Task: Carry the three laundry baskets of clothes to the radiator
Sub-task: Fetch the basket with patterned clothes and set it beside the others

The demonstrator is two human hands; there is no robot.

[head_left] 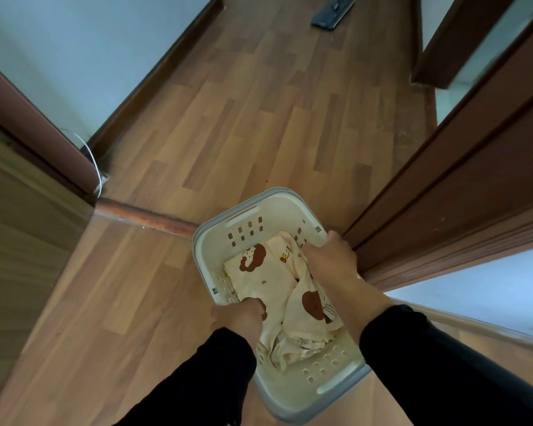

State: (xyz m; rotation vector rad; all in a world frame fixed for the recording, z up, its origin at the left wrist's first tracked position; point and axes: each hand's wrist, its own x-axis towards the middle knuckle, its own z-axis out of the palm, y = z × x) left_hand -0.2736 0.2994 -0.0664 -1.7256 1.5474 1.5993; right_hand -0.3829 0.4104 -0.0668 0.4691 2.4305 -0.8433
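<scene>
A cream laundry basket (259,210) with a grey rim and slotted walls hangs in front of me above the wooden floor. Inside it lies cream clothing (268,272) printed with brown bears. My left hand (239,315) grips the basket's left rim, fingers curled over the edge. My right hand (331,256) grips the right rim the same way. Both arms wear black sleeves. No radiator and no other basket are in view.
I stand at a doorway with a raised wooden threshold (145,218) just ahead. A dark brown door frame (443,204) is close on the right, and another frame (43,139) with a white cable on the left. A dark flat mop head (333,12) lies far down the hallway floor.
</scene>
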